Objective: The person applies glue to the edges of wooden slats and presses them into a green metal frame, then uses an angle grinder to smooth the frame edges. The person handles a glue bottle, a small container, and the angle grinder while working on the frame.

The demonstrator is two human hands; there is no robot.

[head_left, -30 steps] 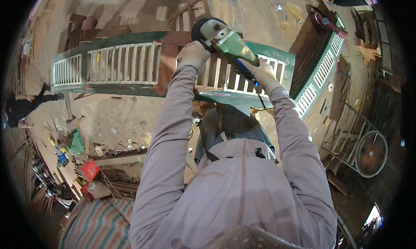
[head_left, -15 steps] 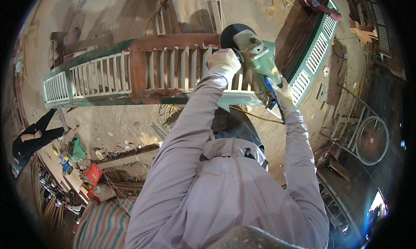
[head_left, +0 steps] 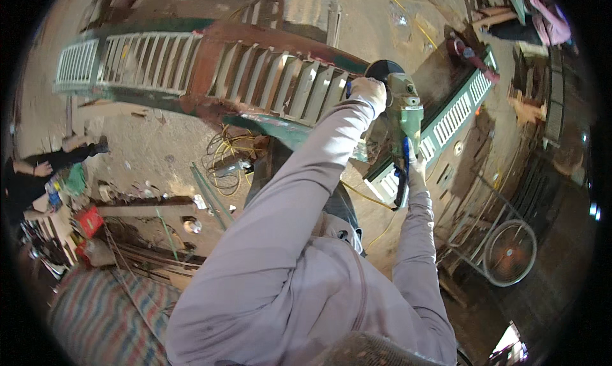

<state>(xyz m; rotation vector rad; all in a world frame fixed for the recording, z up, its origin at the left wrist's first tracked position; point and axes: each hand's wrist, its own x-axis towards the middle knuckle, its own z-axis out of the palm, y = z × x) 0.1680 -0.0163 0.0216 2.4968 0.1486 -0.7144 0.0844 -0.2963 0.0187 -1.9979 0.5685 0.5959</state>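
A green angle grinder (head_left: 411, 115) with a wide dark disc (head_left: 381, 71) is held in both my gloved hands. My left hand (head_left: 368, 94) is wrapped around its side handle, close to the disc. My right hand (head_left: 417, 172) grips the rear of the body, where a blue patch shows on the glove. At its upper right corner, a long slatted wooden shutter (head_left: 199, 63) has the disc over its edge; whether they touch I cannot tell. That shutter has pale slats and a green frame, part of it sanded to reddish brown.
Another green slatted shutter (head_left: 449, 120) slants along the right, with a co-worker's arm (head_left: 470, 55) at its far end. A coiled yellow cord (head_left: 226, 152) lies on the floor. A round wire wheel or fan (head_left: 510, 252) stands lower right. People (head_left: 29, 168) are at far left and upper right.
My view has turned, and the shutter now slopes down to the right. The grinder has moved right along the shutter's far edge to its right end, both hands still on it.
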